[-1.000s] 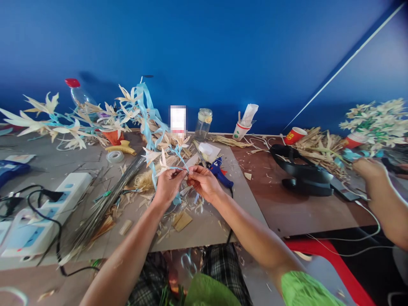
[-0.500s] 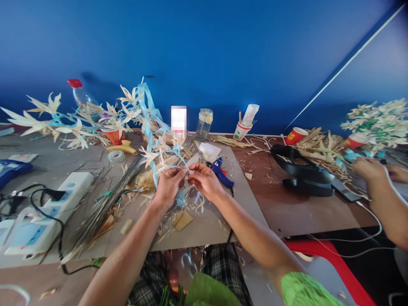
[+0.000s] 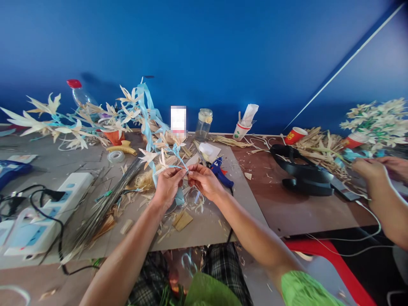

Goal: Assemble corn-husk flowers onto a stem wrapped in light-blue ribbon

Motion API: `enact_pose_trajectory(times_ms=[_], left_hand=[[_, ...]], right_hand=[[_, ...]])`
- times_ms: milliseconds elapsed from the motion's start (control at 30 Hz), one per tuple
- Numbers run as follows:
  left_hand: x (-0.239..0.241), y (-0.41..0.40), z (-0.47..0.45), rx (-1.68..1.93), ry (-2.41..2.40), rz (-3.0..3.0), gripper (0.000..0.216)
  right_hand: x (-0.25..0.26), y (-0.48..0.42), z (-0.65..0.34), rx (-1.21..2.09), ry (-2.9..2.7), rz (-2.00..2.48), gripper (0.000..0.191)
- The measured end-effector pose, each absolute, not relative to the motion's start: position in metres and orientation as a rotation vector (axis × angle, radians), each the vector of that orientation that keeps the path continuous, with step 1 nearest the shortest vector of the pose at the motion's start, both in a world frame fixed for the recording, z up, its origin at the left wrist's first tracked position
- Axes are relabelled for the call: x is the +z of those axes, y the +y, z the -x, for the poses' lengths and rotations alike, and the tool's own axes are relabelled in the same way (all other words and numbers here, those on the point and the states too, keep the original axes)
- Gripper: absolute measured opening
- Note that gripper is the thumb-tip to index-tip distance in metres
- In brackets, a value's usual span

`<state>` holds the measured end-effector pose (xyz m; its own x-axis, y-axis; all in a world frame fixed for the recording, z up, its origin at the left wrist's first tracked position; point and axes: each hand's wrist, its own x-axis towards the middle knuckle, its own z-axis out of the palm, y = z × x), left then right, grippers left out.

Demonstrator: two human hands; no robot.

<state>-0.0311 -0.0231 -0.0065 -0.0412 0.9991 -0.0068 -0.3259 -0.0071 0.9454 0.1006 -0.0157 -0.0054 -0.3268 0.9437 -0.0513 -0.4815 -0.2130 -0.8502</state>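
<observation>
2 hands [image 3: 168, 185] pinch a blue-wrapped flower stem [image 3: 182, 161].

2 own hands [image 3: 168, 183] [image 3: 205, 180]. Right of them are 3 cups [image 3: 241, 131] [image 3: 296, 135] [image 3: 355, 139], 1 glue gun [image 3: 225, 179]; left, 1 bottle [image 3: 75, 84]; beyond, 1 jar [image 3: 203, 127].
</observation>
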Motion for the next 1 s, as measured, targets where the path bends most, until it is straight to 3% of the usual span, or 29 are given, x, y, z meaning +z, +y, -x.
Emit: enact_pose_trajectory(times_ms=[333, 667, 833, 1000], left_hand=[[-0.008, -0.020, 0.033, 1.351, 1.057, -0.945, 0.023], [-0.006, -0.019, 0.033, 1.376, 1.008, -0.911, 0.024], [-0.013, -0.017, 0.034, 1.380, 1.012, -0.925, 0.024], [-0.019, -0.014, 0.034, 1.361, 1.034, -0.955, 0.025]], right_hand=[[-0.004, -0.002, -0.121, 1.313, -1.154, 1.094, 0.028], [0.008, 0.015, -0.187, 0.494, -1.836, 1.828, 0.016], [-0.005, 0.008, -0.207, 0.341, -2.007, 2.210, 0.038], [-0.005, -0.002, -0.201, 0.367, -2.137, 2.178, 0.051]])
